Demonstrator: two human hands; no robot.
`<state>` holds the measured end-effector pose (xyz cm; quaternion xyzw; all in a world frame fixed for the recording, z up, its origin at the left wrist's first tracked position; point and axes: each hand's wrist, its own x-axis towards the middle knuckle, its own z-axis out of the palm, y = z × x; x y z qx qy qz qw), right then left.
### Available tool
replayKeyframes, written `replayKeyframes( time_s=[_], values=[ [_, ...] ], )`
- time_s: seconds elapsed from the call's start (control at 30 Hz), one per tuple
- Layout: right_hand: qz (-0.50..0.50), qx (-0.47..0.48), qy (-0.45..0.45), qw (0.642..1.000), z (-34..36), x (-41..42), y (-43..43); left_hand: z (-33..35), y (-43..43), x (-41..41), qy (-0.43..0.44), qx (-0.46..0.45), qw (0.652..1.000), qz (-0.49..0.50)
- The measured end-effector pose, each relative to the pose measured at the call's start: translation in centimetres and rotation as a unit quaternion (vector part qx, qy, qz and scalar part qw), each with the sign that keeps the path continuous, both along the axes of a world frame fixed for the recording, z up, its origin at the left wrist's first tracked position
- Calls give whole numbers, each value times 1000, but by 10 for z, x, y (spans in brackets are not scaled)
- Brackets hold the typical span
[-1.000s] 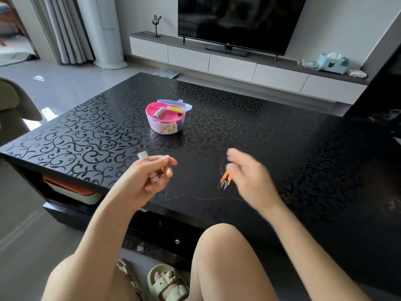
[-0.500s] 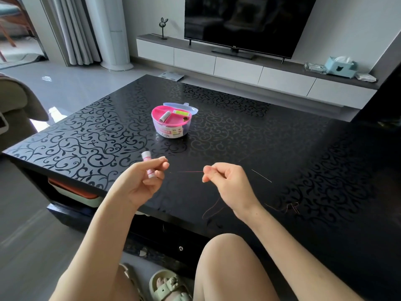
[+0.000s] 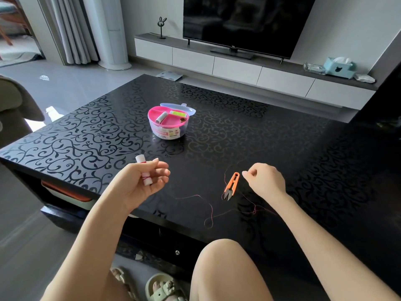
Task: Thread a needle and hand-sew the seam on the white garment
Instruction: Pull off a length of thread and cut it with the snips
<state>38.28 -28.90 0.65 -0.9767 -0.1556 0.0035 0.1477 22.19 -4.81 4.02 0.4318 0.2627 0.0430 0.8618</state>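
Black glass with a scroll pattern covers the low table (image 3: 86, 137) before us, with a dark television (image 3: 245, 20) on the wall unit behind it. A pink sewing box (image 3: 167, 133) stands open, well back from our hands.

Our left hand (image 3: 141, 183) is curled round a small white spool (image 3: 144, 171) wound with red, and holds it upright above the near edge. Our right hand (image 3: 267, 181) hovers a little to the right with its fingertips pressed together. It seems to pinch the red thread (image 3: 212, 208), though the strand there is too fine for us to be sure. The slack lies in loose loops on the table between the hands and close to our knee.

What matters next is the orange snips (image 3: 231, 186). They lie flat on the table between our hands, just beside the right one and well apart from the left. Their long axis runs almost straight away from us, leaning slightly right. The blades point toward us and the handle end points toward the box. We judge that the length is drawn off and the cut comes next. The right hand is the nearer one, and it would reach down and inward to take the handle end.

We see no needle on the table. The white garment is not in view.
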Motion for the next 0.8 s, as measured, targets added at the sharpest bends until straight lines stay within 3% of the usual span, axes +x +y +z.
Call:
replayKeyframes(
  time_s=[0.13, 0.27, 0.43, 0.67, 0.8],
  values=[
    [230, -139, -57, 962, 7, 8, 9, 2, -1, 1, -12, -2, 1000, -17],
    [336, -242, -16, 910, 13, 21, 16, -2, -7, 6, -15, 49, 998, -48],
    [377, -298, 1, 877, 20, 31, 23, -17, -32, 21, 12, 166, 982, -94],
    [373, -333, 44, 865, 26, 31, 28, -24, -48, 41, 33, 181, 977, -107],
    [375, -330, 16, 866, 35, 34, 18, -29, -54, 52, 53, 225, 966, -118]
  ],
)
